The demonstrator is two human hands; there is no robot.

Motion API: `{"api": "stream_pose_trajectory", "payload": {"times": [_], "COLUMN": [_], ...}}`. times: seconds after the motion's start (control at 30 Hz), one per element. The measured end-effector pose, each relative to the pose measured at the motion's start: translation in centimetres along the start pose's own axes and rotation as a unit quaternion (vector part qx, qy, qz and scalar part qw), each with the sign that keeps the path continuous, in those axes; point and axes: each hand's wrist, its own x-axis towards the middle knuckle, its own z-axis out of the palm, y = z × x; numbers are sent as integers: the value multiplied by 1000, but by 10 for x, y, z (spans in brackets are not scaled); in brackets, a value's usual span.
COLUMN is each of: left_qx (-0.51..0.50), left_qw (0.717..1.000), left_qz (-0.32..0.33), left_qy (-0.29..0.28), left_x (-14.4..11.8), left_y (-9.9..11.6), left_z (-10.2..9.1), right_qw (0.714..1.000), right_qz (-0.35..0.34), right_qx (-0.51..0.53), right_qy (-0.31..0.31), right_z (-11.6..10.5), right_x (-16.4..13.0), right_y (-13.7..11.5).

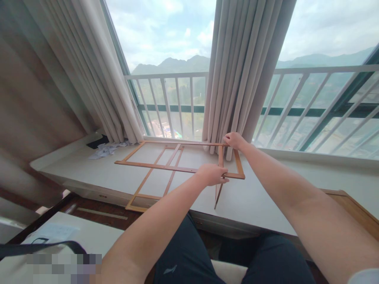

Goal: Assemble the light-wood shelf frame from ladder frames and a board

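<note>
On the ledge: a thin wooden frame of slats lies flat on the wide pale window ledge, its near left part reaching past the ledge's front edge.
Frame layout: a long slat runs left to right across the middle; two close slats run from the far edge toward the viewer; shorter pieces close the far and right sides.
Left hand: the left hand is curled down on the near right corner of the frame, fingers together and closed over the wood where the long slat meets an upright slat.
Right hand: the right hand sits at the far right corner, just in front of the curtain, fingertips pinched together on the top end of the same upright slat.
Loose stick: a thin stick slants down from under the left hand across the ledge; whether it is joined to the frame cannot be told.
Curtains: one beige curtain hangs in folds behind the right hand, touching the ledge; another is gathered at the left.
Left corner: crumpled white paper lies by a dark object near the left curtain.
Outside: a white railing, hills and cloudy sky.
Below: dark trousers on the person's legs.
</note>
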Motion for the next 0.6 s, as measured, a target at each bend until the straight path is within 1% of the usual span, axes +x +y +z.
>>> {"api": "stream_pose_trajectory", "payload": {"times": [0.33, 0.5, 0.6], "left_qx": [4, 1, -6], "left_qw": [1000, 1000, 1000], "left_qz": [-3, -2, -6], "left_qy": [-6, -4, -6], "left_x": [1, 3, 4], "left_y": [1, 3, 7], "left_z": [-1, 0, -1], "right_qw": [999, 993, 988], "right_qz": [26, 98, 144], "right_qx": [-30, -59, -37], "right_qy": [17, 19, 27], "right_z": [-2, -4, -2], "right_x": [-5, -1, 8], "right_y": [-11, -19, -22]}}
